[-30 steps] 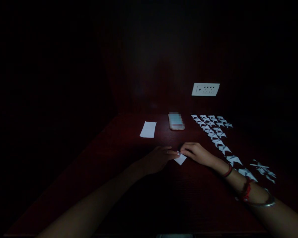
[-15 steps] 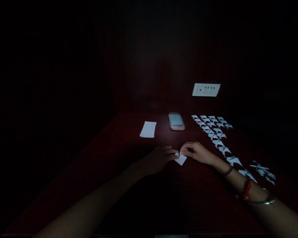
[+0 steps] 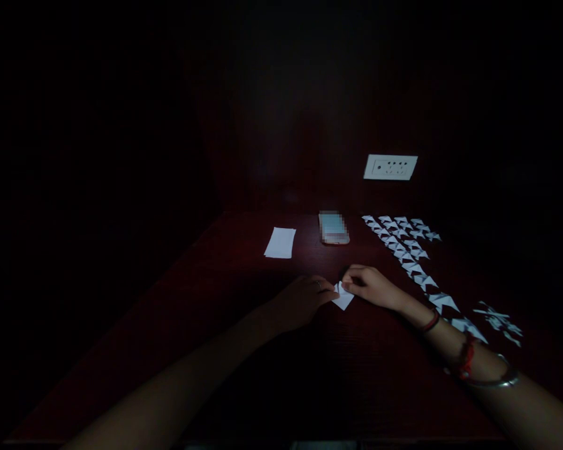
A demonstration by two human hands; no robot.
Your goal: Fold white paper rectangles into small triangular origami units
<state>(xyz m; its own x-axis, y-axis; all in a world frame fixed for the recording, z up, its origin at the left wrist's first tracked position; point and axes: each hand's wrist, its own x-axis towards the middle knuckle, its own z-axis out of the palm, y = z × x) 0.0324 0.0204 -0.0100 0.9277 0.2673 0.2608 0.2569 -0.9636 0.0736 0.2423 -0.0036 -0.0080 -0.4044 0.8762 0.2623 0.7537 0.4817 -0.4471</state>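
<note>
A small folded white paper lies on the dark red table, one corner pointing toward me. My left hand, with a ring on one finger, has its fingertips closed on the paper's left edge. On the upper right edge, my right hand pinches the same paper between thumb and curled fingers. The far part of the paper is partly hidden by the fingers.
A stack of white paper lies behind my left hand. A phone with a blurred screen is beside it. Rows of folded paper pieces and a pile of paper scraps lie right. A socket plate is on the wall.
The paper's far edge shows more between my fingers, and its near part now looks like a downward-pointing shape. My left fingers have drawn back slightly; both hands stay at the paper.
</note>
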